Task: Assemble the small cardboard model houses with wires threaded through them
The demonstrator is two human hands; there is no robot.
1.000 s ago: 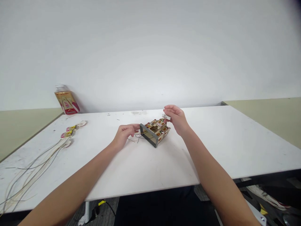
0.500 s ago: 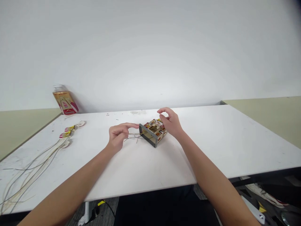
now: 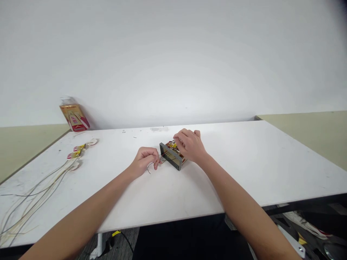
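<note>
A small patterned box with a dark grey rectangular frame [image 3: 177,167] around its open front lies on the white table. Thin dark wires [image 3: 148,169] come out of the frame's opening on the left. My left hand [image 3: 146,159] is closed around these wires, just left of the frame. My right hand [image 3: 190,144] lies over the top and right side of the box, its fingers curled down onto something small at the box's top. A bit of yellow shows beside those fingertips; what they pinch is hidden.
A tilted bottle with a gold and red label [image 3: 74,117] leans on the wall at the back left. Long pale and dark wires with yellow-and-red pieces [image 3: 73,154] lie along the table's left side.
My left hand has moved right and curled its pointing finger in by the wires. My right hand has come down and left onto the box, covering much of it.
</note>
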